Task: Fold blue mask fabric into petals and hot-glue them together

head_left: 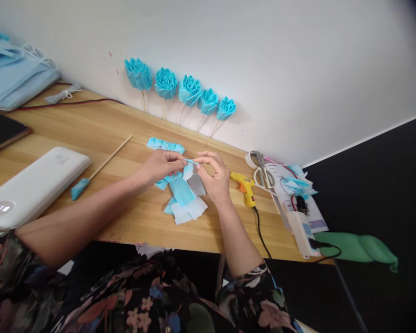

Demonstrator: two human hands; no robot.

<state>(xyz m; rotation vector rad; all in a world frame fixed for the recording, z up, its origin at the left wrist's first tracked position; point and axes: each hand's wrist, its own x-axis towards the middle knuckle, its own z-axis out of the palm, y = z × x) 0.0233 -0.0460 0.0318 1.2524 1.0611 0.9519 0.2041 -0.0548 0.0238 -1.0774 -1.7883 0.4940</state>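
My left hand (161, 166) and my right hand (213, 178) meet over the wooden desk (125, 134), both pinching a small blue fabric piece (191, 162) held between their fingertips. Just beneath them lies a pile of blue and white cut squares (185, 199). A row of folded blue pieces (165, 144) rests just beyond my hands. A wooden stick with a blue wrapped tip (97, 171) lies to the left of my left arm.
Several blue fabric roses on sticks (180, 90) lean against the white wall. A yellow glue gun (244, 187), scissors (261, 173) and a power strip (303, 231) sit at the right. A white power bank (34, 185), a dark phone (2, 132) and stacked blue masks (14, 74) lie at the left.
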